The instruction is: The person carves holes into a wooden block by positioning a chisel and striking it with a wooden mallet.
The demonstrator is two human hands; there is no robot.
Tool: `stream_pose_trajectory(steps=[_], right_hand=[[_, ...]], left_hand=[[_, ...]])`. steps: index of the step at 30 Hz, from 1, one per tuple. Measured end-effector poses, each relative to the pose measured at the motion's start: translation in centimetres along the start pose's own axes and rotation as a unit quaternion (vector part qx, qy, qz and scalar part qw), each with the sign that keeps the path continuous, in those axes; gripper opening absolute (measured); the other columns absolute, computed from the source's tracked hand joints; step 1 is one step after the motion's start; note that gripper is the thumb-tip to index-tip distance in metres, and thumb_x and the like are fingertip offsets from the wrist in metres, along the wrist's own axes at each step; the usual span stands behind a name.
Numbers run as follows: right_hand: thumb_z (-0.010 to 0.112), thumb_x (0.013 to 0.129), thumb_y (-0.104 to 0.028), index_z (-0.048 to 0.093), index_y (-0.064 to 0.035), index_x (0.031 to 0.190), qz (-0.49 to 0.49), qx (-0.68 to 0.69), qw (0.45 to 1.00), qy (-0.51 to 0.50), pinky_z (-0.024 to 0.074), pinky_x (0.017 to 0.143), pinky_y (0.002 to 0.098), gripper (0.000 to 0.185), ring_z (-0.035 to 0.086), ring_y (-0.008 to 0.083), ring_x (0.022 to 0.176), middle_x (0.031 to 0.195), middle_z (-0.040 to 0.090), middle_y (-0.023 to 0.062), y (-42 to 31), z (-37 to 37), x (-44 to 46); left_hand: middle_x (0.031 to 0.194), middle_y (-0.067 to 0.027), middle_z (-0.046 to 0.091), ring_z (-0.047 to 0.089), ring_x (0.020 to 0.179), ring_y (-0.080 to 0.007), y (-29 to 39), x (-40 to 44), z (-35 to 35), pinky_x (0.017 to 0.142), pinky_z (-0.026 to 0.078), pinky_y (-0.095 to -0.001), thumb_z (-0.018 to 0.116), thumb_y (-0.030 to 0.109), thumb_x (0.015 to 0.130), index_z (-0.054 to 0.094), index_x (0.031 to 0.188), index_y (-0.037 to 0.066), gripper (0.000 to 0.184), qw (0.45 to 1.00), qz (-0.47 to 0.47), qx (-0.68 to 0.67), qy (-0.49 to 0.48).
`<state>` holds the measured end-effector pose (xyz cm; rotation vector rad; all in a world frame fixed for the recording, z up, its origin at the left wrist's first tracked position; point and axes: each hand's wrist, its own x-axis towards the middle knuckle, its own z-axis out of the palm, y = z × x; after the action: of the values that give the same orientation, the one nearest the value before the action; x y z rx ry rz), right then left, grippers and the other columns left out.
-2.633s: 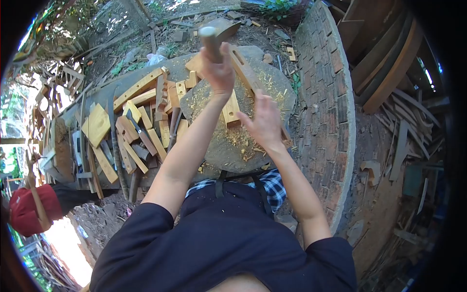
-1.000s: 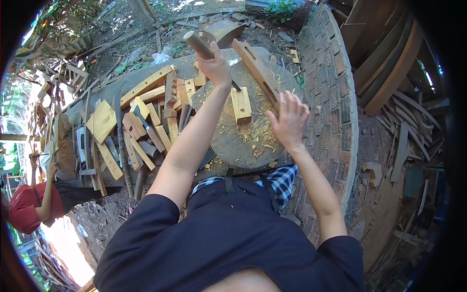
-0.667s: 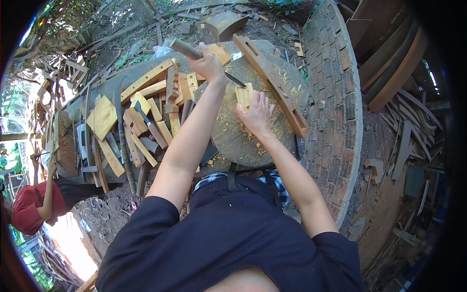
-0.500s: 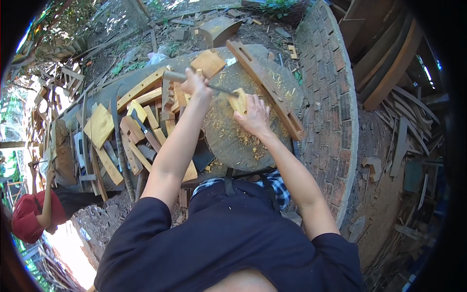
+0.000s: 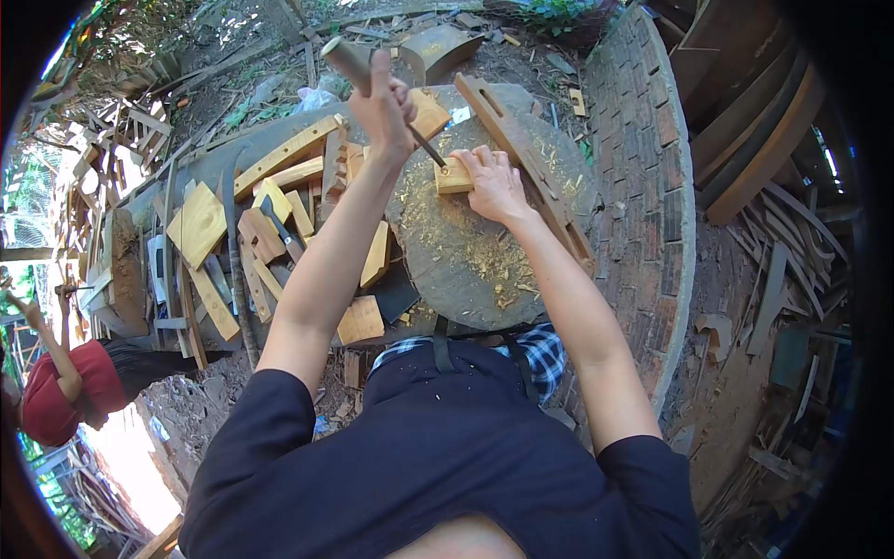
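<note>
My left hand [image 5: 383, 109] is wrapped round the thick handle of a chisel [image 5: 348, 63], whose dark blade slants down to the right. The blade's tip meets the left end of a small yellow wood block [image 5: 454, 178], near a hole. My right hand [image 5: 494, 181] grips that block from the right and presses it onto the round work surface [image 5: 438, 270], which is strewn with shavings. A long slotted wooden bar [image 5: 521, 154] lies diagonally just right of my right hand. Behind the chisel blade is a flat wood piece [image 5: 429, 115].
Several cut wood pieces and a knife [image 5: 276, 219] lie to the left. A brick wall [image 5: 638, 196] runs along the right side. A curved block [image 5: 438, 51] sits on the ground beyond the work surface. A person in a red shirt [image 5: 67, 391] is at far left.
My right hand has come from the slotted bar's side onto the block, which is now turned sideways. My left hand still holds the chisel, now at the block's left end.
</note>
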<state>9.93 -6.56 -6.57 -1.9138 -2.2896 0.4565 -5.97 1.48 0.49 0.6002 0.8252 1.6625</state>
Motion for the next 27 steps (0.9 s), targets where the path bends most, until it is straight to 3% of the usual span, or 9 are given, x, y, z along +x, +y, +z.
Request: stream_pose_trajectory(steps=[6,13,16,18,19,21,25,27], right_hand=[[0.064,0.076,-0.005,0.044,-0.0292,0.132,-0.007,-0.018,1.0,0.019,0.0433,0.095,0.0518,0.065,0.044,0.0331,0.122,0.127,0.047,0.0058,0.0,0.3,0.0],[0.063,0.076,-0.003,0.044,-0.0293,0.132,-0.003,-0.009,1.0,0.02,0.0426,0.096,0.0522,0.065,0.043,0.0317,0.123,0.127,0.046,0.0051,-0.2,0.3,-0.1],[0.066,0.077,-0.007,0.045,-0.0297,0.132,-0.004,-0.006,1.0,0.025,0.0418,0.096,0.0536,0.063,0.043,0.0315,0.123,0.127,0.046,0.0042,-0.1,0.5,-0.2],[0.069,0.077,-0.011,0.046,-0.0301,0.131,-0.005,-0.004,1.0,0.027,0.0409,0.096,0.0548,0.062,0.043,0.0314,0.124,0.127,0.046,0.0035,0.0,0.4,0.1],[0.067,0.078,-0.01,0.047,-0.0284,0.131,-0.008,0.0,1.0,0.027,0.041,0.096,0.0551,0.06,0.043,0.0317,0.123,0.127,0.046,0.0042,0.1,0.4,0.0],[0.065,0.078,-0.008,0.047,-0.0267,0.131,-0.015,0.003,0.999,0.028,0.041,0.096,0.0555,0.059,0.043,0.0321,0.123,0.127,0.047,0.0049,0.0,0.5,-0.2],[0.059,0.078,-0.006,0.049,-0.0209,0.13,-0.014,-0.018,0.999,0.044,0.0406,0.096,0.0571,0.055,0.043,0.0334,0.123,0.127,0.049,0.0072,0.6,1.2,-0.1],[0.057,0.078,-0.006,0.05,-0.0195,0.13,-0.008,-0.028,0.999,0.035,0.0402,0.096,0.0577,0.054,0.043,0.0337,0.123,0.127,0.049,0.0078,0.8,1.5,-0.2]], left_hand=[[0.052,0.0023,0.046,0.038,0.038,-0.004,-2.2,0.2,1.7,0.034,0.026,-0.021,0.072,0.04,0.086,0.046,0.068,0.009,0.045,0.992,0.032,0.088,-0.084],[0.05,0.0039,0.041,0.034,0.036,-0.0051,-2.5,0.0,2.1,0.034,0.022,-0.0227,0.072,0.042,0.087,0.044,0.064,0.011,0.048,0.992,0.029,0.116,-0.036],[0.052,0.0042,0.041,0.035,0.036,-0.0048,-3.1,0.1,1.9,0.033,0.023,-0.0221,0.072,0.038,0.088,0.043,0.065,0.012,0.045,0.991,0.071,0.112,-0.025],[0.058,0.0014,0.052,0.049,0.049,-0.0064,-3.4,-0.3,1.8,0.044,0.037,-0.0242,0.071,0.035,0.089,0.056,0.075,0.005,0.036,0.975,0.107,0.189,-0.05],[0.058,0.0014,0.052,0.049,0.049,-0.0064,-3.7,-0.6,2.2,0.044,0.037,-0.0242,0.071,0.035,0.089,0.056,0.075,0.005,0.036,0.974,0.109,0.19,-0.05],[0.062,-0.0018,0.058,0.055,0.056,-0.0093,-4.4,-1.8,3.1,0.054,0.045,-0.0283,0.072,0.031,0.088,0.061,0.081,0.003,0.031,0.922,0.222,0.305,-0.084],[0.067,-0.0053,0.063,0.059,0.061,-0.0108,-4.7,-4.4,4.9,0.06,0.048,-0.0302,0.072,0.026,0.087,0.063,0.084,0.002,0.026,0.895,0.225,0.338,-0.183],[0.069,-0.0073,0.065,0.06,0.065,-0.01,-4.8,-4.8,5.2,0.062,0.049,-0.03,0.072,0.024,0.087,0.063,0.084,0.003,0.023,0.844,0.224,0.387,-0.297]])
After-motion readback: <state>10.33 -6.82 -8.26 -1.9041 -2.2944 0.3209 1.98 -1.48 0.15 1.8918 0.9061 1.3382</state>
